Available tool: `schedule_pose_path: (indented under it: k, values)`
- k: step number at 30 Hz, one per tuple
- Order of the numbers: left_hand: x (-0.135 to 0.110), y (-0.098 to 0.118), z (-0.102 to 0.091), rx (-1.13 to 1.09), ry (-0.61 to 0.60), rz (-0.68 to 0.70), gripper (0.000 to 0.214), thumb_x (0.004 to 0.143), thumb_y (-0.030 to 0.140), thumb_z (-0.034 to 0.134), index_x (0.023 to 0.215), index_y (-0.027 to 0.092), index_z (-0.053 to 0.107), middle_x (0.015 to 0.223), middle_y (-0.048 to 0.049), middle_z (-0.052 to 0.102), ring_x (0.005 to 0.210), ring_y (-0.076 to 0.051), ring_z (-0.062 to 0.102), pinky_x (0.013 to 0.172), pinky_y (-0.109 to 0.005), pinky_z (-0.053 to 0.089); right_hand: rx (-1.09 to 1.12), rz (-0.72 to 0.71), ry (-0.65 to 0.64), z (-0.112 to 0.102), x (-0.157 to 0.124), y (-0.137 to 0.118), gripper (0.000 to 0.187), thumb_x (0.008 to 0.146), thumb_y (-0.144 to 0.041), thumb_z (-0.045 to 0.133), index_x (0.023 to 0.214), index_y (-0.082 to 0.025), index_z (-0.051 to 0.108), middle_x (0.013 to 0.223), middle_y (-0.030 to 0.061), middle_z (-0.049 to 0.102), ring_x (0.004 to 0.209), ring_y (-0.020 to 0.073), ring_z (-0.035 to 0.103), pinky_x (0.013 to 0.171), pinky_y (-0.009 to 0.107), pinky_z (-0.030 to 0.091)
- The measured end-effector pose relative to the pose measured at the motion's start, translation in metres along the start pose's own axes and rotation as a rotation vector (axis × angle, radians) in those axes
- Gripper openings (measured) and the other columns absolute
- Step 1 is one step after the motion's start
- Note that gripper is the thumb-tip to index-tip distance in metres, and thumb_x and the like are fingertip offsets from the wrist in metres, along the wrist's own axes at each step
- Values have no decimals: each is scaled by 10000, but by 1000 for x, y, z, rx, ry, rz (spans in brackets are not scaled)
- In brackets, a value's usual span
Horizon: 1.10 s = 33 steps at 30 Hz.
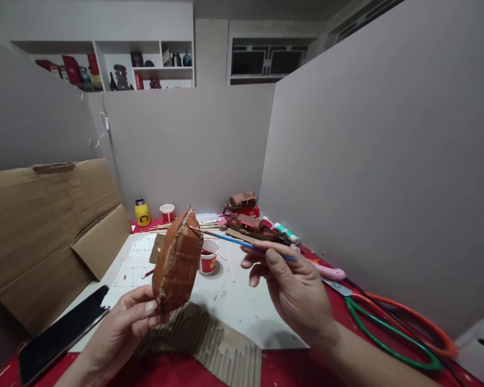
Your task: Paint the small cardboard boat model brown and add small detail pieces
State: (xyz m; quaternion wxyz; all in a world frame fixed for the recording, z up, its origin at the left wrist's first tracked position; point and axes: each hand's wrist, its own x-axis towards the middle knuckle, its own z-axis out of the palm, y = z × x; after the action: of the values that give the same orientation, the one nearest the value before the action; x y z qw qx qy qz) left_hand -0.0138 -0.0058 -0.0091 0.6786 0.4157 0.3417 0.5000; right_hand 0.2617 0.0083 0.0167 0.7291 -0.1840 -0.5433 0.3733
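My left hand pinches the lower end of a reddish-brown painted cardboard piece, shaped like a small boat hull and tilted upright. Between the thumb and fingers of my right hand is a thin blue paintbrush. Its tip meets the upper right edge of the cardboard piece. Just behind, a red-and-white paper cup with dark reddish paint stands on the white board. A torn sheet of corrugated cardboard lies below my hands.
Left are a black phone, a paper with line drawings and large cardboard sheets. A yellow bottle and another cup stand behind. Brown painted models sit back right; scissors lie right. Grey partitions surround the table.
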Motion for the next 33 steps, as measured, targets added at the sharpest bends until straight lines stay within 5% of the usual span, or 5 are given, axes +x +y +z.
schedule_pose_path:
  k: [12,20,24,29,33]
  values:
    - [0,-2,-5,4,-32,-17,193,734,227,804,898,128,780,909,-88,720,825,-178,630,770,-290,551,-123,-115,-26,-2,-10,2,156,920,-301,650,1016,-297,773,869,52,778,711,178,711,484,262,582]
    - [1,-2,-4,-8,-26,-33,189,719,223,815,880,130,779,889,-81,712,805,-165,622,755,-278,547,-477,-439,-257,-11,-13,-5,393,896,-77,601,1180,-325,713,977,43,778,824,211,729,638,360,629]
    - [-1,-2,-2,-14,-4,-33,211,701,233,828,883,135,781,895,-88,714,803,-175,627,749,-288,547,-561,-500,-227,-13,-12,-9,460,872,-41,597,1201,-348,695,1005,30,779,842,223,744,683,396,648]
    - [-1,-3,-3,-18,-25,-32,187,719,217,811,889,143,784,878,-75,701,793,-159,611,746,-279,542,-667,-583,-431,-12,-13,-16,585,857,-12,581,1329,-357,599,1007,28,784,875,224,756,705,373,654]
    - [0,-2,-4,-7,-30,-38,204,720,239,815,893,135,783,893,-83,697,810,-164,606,759,-287,542,-656,-565,-292,-7,-11,-18,535,842,-12,621,1236,-371,667,958,13,788,821,216,754,701,381,651]
